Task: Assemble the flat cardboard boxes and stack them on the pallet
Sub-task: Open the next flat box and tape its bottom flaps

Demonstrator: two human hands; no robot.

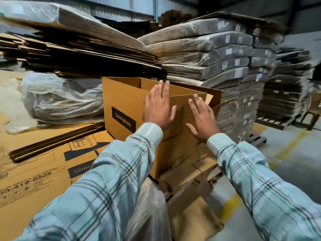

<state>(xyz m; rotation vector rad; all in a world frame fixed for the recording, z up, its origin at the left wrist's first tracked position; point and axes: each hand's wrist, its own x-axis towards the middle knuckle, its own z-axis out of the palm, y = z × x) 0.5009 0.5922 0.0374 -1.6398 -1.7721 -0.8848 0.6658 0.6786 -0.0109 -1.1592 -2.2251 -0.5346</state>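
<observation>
Standing at centre on flat cardboard sheets (40, 173): one opened box (125, 103), top flaps up. Both hands flat, fingers straight, grasping nothing: left hand (159, 106) and right hand (202, 118) press its near-right corner.

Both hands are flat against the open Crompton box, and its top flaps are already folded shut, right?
Not quite. In the head view the left hand and right hand do lie flat against the Crompton box, but its top is open: the flaps stand up and the inside shows.
</observation>
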